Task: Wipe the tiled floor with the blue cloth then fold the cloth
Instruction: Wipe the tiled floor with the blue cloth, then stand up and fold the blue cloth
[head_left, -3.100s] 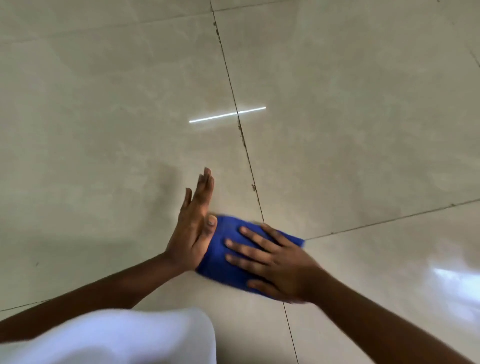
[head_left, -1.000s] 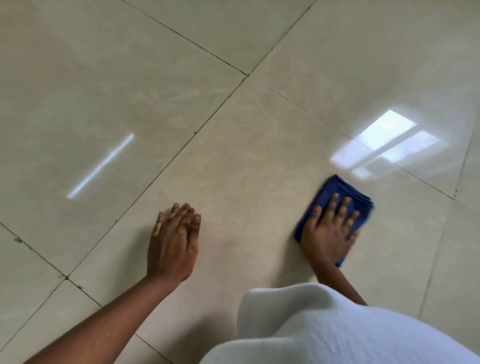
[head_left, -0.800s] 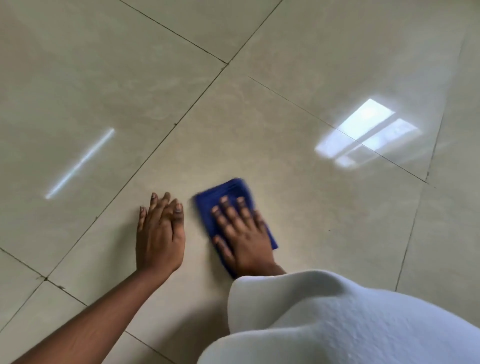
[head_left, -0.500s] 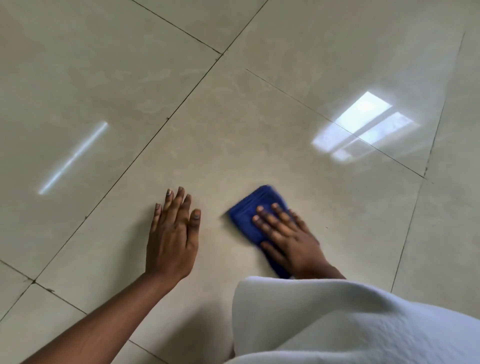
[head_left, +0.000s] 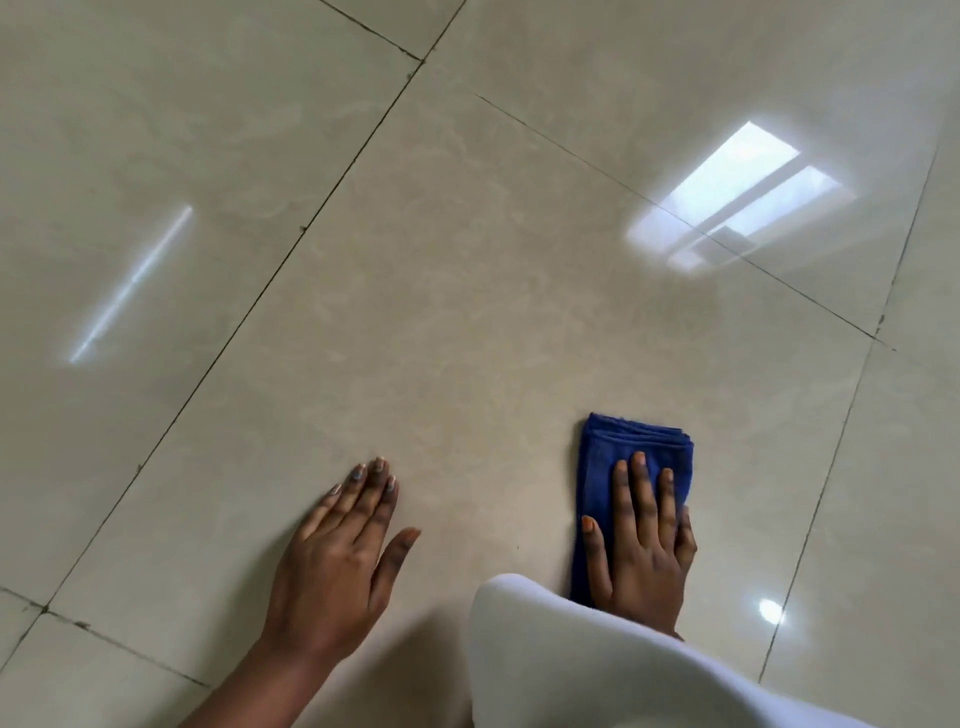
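Note:
A folded blue cloth (head_left: 631, 452) lies flat on the glossy beige tiled floor (head_left: 467, 291), right of centre near the bottom. My right hand (head_left: 641, 545) presses palm-down on the cloth's near half, fingers spread and pointing away from me; the cloth's far folded edge shows beyond the fingertips. My left hand (head_left: 340, 561) rests flat on the bare tile to the left, about a hand's width and more from the cloth, holding nothing.
White fabric of my clothing (head_left: 571, 660) covers the lower right and hides my right wrist. Dark grout lines (head_left: 291, 249) cross the floor diagonally. A bright window reflection (head_left: 737, 192) sits at upper right, a thin light streak (head_left: 130, 286) at left.
My right hand has slid the cloth to the right across the tile, away from my left hand. The left hand has stayed planted on the floor.

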